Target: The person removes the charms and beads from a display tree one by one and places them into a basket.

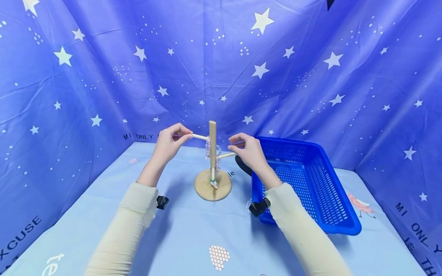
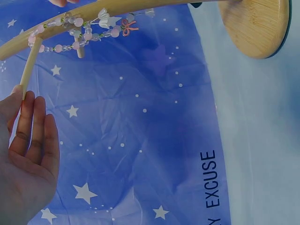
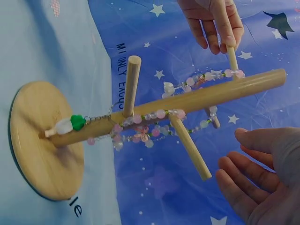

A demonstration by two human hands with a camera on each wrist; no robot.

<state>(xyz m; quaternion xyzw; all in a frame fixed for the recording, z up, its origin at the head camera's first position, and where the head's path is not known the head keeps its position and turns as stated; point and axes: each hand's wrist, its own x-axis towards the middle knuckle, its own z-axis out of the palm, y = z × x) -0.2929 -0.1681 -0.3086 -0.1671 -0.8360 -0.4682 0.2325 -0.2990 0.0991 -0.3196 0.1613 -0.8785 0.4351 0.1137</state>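
A wooden stand (image 1: pixel 212 147) with short pegs rises from a round base (image 1: pixel 203 188). My left hand (image 1: pixel 168 145) pinches the tip of its upper left peg (image 2: pixel 31 65) between thumb and forefinger, the other fingers extended. On that peg, close to the post, hangs a pink and clear beaded bracelet (image 2: pixel 58 48) with charms. A second beaded bracelet (image 3: pixel 161 114) hangs from the right peg (image 3: pixel 194 154). Just off this peg's tip, my right hand (image 3: pixel 267 183) holds nothing, its fingers loosely bent. A keychain with a green and white charm (image 3: pixel 78 122) dangles from the front peg (image 3: pixel 131 86).
At the right stands a blue perforated plastic basket (image 1: pixel 340 191), its near wall partly behind my right forearm. A black object (image 1: pixel 243 165) lies between the stand and the basket. Blue star-printed cloth (image 1: pixel 207 57) surrounds the light blue tabletop (image 1: pixel 186 237).
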